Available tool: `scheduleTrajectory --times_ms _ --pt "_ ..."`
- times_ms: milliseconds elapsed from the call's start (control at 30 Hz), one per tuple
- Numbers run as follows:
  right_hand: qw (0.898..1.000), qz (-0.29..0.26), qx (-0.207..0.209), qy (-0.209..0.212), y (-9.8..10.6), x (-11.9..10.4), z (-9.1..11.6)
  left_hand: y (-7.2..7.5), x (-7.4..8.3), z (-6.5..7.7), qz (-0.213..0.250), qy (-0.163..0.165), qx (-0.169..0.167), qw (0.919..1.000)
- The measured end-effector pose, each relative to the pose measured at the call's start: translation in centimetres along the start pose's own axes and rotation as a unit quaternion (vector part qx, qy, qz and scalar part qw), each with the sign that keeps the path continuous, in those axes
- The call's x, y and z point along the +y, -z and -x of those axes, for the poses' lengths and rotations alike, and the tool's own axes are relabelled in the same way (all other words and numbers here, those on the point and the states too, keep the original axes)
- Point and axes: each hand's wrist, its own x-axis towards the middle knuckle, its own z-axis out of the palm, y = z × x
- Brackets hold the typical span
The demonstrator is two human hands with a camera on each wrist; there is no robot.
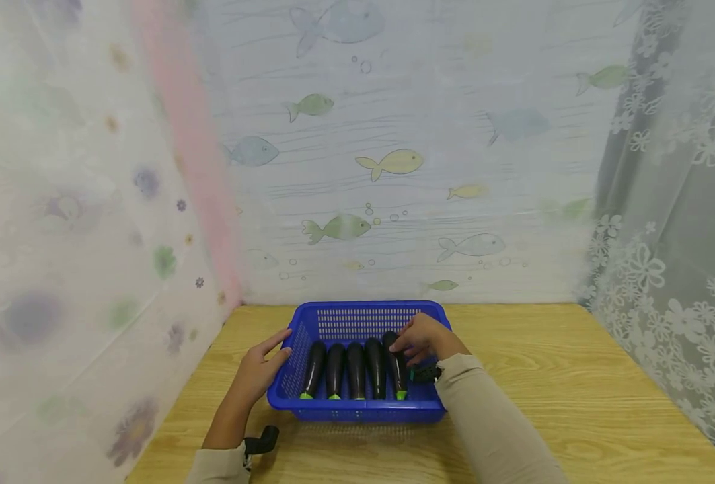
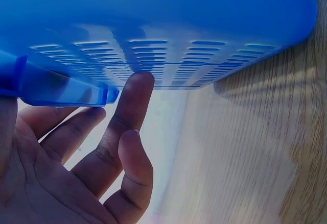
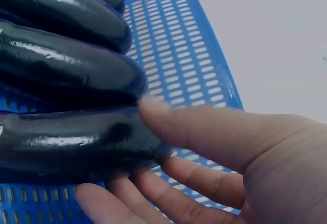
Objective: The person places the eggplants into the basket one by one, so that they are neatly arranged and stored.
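Observation:
A blue plastic basket with slotted walls holds several dark, glossy eggplants in a row, their green stem ends toward the near side. My left hand grips the basket's left rim, its fingers below the rim against the outer wall in the left wrist view. Inside the basket, my right hand holds the rightmost eggplant by its far, rounded end. The thumb lies on top there, and the other fingers curl along its side. This eggplant leans slightly, close beside its neighbour.
The basket stands on a wood-grain table. A fish-patterned curtain hangs behind the table, with a flowered sheet at the left and a lace-like sheet at the right. Dark wrist-worn devices show at both sleeves.

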Motion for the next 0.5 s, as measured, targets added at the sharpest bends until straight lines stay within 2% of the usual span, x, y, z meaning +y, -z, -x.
scheduleTrajectory --times_ms 100,167,333,500 --pt "1.000 0.011 0.000 0.001 0.1 0.0 0.0 0.3 1.6 0.6 0.007 0.005 -0.008 0.9999" --pt "1.000 0.020 0.001 0.002 0.1 0.0 -0.1 0.4 2.0 0.7 0.011 0.006 -0.010 0.9999" --pt "0.999 0.046 0.006 0.007 0.1 0.2 -0.3 -0.1 -0.6 -0.4 0.017 0.008 -0.003 0.9998" --pt "0.998 0.055 0.010 0.015 0.2 0.1 0.0 -0.3 -1.4 -0.6 -0.001 0.010 0.007 0.9999"
